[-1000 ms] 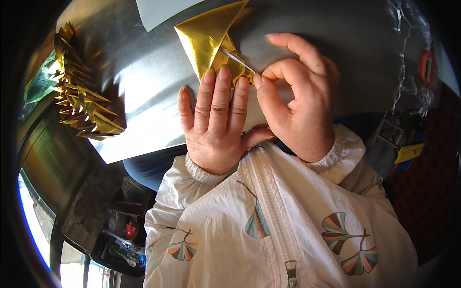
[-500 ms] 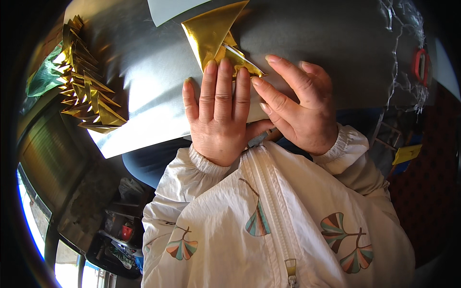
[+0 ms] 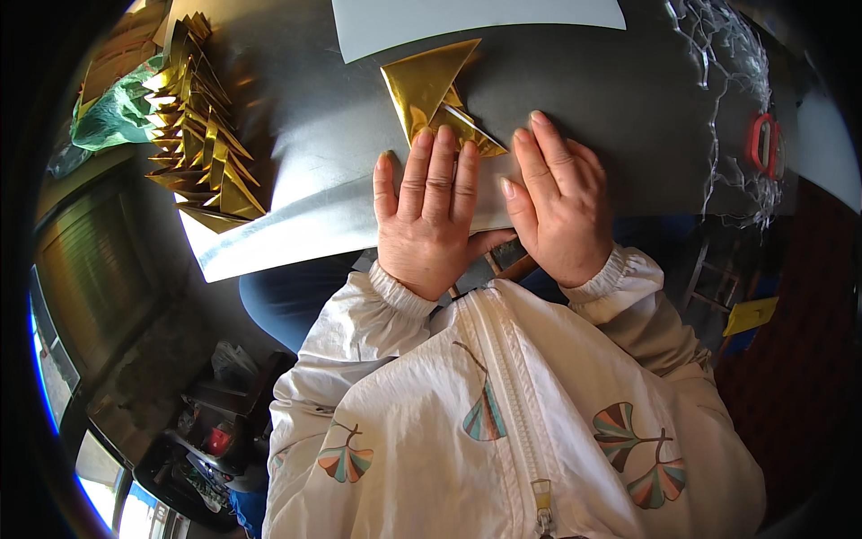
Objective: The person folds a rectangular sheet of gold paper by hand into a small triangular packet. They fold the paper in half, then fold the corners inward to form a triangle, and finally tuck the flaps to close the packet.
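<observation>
Gold paper [image 3: 429, 90] lies folded on the counter [image 3: 628, 117]; my left hand [image 3: 431, 225] and right hand [image 3: 561, 211] lie flat just below it, fingers straight and together, tips pressing its lower edge.

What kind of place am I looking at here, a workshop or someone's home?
Likely a home craft table rather than a workshop. Both hands press a gold paper piece on a grey table, a stack of folded gold pieces lies left, and red-handled scissors right.

A row of folded gold paper pieces [image 3: 199, 135] lies at the table's left edge, beside a green bag [image 3: 112, 112]. Red-handled scissors [image 3: 765, 144] rest far right, a white sheet [image 3: 476, 18] at top.
</observation>
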The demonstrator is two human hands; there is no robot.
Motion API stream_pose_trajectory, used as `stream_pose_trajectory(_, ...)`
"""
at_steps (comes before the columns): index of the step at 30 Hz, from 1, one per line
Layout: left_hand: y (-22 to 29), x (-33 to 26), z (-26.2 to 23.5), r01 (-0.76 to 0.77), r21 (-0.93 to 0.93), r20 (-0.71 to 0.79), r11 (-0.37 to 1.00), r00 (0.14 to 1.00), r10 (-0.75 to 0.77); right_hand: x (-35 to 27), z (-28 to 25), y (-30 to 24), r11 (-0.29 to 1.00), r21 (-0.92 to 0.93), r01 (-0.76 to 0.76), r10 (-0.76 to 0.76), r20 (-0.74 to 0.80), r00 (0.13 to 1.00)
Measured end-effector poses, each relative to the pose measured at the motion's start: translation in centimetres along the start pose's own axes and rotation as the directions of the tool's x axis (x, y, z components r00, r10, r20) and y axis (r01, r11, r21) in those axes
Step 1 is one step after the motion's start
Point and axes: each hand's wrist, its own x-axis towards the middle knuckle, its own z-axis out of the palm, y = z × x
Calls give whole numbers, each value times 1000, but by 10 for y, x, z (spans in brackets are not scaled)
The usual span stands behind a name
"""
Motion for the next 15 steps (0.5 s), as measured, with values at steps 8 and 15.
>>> stream_pose_trajectory(8, 2, 3, 3, 3, -25, -78, 1000, 997, -5, 9, -6, -10, 970, 85, 226, -235, 116, 965)
stream_pose_trajectory(15, -20, -4, -22, -85, -308, -113, 947, 992, 52, 19, 2, -9, 980, 63, 188, -195, 133, 972)
